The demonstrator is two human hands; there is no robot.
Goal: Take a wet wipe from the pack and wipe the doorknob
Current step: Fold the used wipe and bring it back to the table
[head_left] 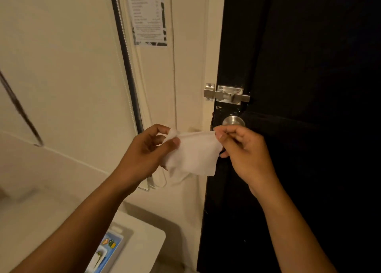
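Observation:
A white wet wipe is stretched between both hands at chest height. My left hand pinches its left edge and my right hand pinches its top right corner. Just above my right hand, a round silver doorknob sticks out from the black door; the wipe is not touching the knob. The blue wet wipe pack lies on a white surface at the bottom left, partly hidden behind my left forearm.
A silver sliding bolt latch sits above the knob, bridging door and cream frame. A printed notice hangs on the cream wall. A dark vertical strip runs down the wall. A white table stands below.

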